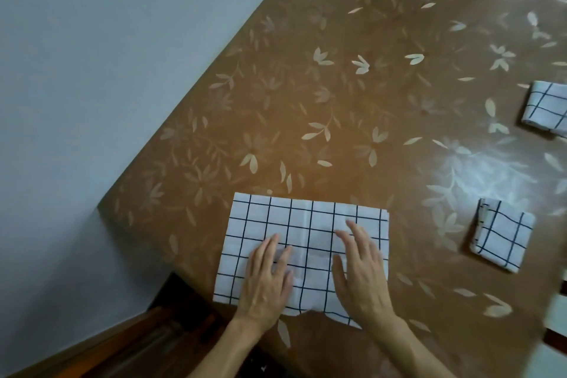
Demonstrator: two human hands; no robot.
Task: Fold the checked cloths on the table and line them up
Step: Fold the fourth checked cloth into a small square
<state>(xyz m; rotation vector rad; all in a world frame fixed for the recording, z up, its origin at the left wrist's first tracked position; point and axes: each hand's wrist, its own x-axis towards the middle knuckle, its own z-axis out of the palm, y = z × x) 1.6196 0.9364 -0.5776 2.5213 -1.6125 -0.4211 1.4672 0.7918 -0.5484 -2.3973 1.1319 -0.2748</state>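
A white cloth with a dark check lies flat and wide on the brown leaf-patterned table, near its front left corner. My left hand rests palm down on the cloth's near left part, fingers spread. My right hand presses flat on its near right part. Neither hand grips the fabric. A folded checked cloth sits to the right of them. Another folded checked cloth lies farther back at the right edge of the view, partly cut off.
The table's left edge runs diagonally along a pale grey wall. A dark wooden chair or frame shows below the table's near left corner. Something pale and blurred sits at the right border.
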